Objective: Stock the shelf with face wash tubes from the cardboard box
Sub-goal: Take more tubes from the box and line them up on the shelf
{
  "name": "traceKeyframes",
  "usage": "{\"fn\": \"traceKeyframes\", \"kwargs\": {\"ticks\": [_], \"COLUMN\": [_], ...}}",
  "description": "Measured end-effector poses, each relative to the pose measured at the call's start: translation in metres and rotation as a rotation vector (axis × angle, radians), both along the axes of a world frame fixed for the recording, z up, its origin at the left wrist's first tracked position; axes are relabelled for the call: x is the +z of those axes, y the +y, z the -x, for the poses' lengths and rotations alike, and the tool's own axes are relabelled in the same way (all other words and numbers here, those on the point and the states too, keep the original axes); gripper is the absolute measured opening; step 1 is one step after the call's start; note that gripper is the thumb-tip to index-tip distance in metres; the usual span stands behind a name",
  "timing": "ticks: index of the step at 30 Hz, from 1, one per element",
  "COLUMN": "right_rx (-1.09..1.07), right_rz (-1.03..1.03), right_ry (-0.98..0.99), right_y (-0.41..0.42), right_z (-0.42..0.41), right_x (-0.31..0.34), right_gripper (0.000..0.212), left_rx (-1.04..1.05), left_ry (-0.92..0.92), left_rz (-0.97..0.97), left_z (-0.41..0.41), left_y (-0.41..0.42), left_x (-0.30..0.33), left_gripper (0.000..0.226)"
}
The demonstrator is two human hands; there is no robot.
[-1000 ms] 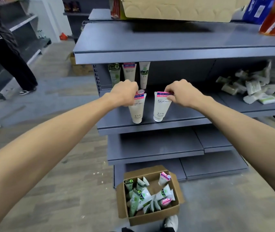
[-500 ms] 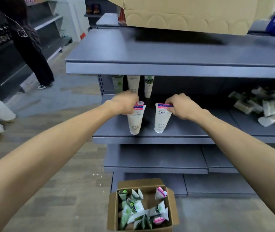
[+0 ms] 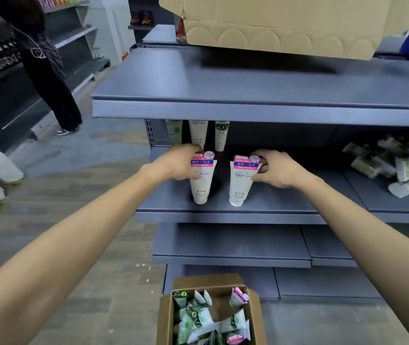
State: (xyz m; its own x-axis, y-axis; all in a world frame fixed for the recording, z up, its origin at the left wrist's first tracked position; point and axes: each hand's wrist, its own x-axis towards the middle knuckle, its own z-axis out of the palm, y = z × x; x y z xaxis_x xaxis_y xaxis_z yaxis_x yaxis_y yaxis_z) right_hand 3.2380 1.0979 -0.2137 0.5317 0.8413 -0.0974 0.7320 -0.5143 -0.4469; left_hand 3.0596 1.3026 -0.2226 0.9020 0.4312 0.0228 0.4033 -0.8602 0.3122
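2 white face wash tubes, pink-blue tops, stand cap-down side by side near shelf front edge. 3 more at back-left corner. Cardboard box on floor, open, w/ loose tubes

- Middle shelf: two white tubes stand cap-down near its front edge, three more tubes at the back, a heap of packets at its right end.
- Top shelf: a large carton toward the back.
- Floor: an open box of tubes.

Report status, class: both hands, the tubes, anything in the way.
Left hand grips left tube; right hand grips right tube. Both tubes cap-down on shelf. More tubes in box. Nothing blocking.
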Motion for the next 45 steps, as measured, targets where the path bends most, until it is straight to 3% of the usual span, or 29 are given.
{"fn": "traceKeyframes", "kwargs": {"ticks": [3, 7, 11, 18, 27, 45], "right_rx": [-0.113, -0.174, -0.283, -0.391, -0.415, -0.415], "right_rz": [-0.09, -0.131, -0.291, -0.498, -0.51, -0.52], "right_ry": [0.234, 0.298, 0.374, 0.438, 0.407, 0.318], "right_y": [-0.016, -0.018, -0.011, -0.006, -0.002, 0.005], "right_z": [-0.001, 0.01, 0.025, 0.04, 0.043, 0.038], "right_x": [-0.029, -0.066, -0.091, -0.109, -0.113, -0.122], "right_gripper": [0.063, 0.046, 0.048, 0.05, 0.042, 0.041], "left_rx": [0.104, 0.24, 0.42, 0.535, 0.561, 0.625], "left_ry": [-0.136, -0.082, -0.261, -0.447, -0.425, -0.297], "left_rz": [0.207, 0.388, 0.465, 0.426, 0.324, 0.254], "left_z": [0.019, 0.026, 0.015, 0.007, -0.015, -0.1], "left_y": [-0.001, -0.012, -0.031, -0.052, -0.037, 0.048], "left_x": [-0.036, -0.079, -0.102, -0.121, -0.123, -0.112], "left_gripper": [0.07, 0.052, 0.046, 0.036, 0.034, 0.053]}}
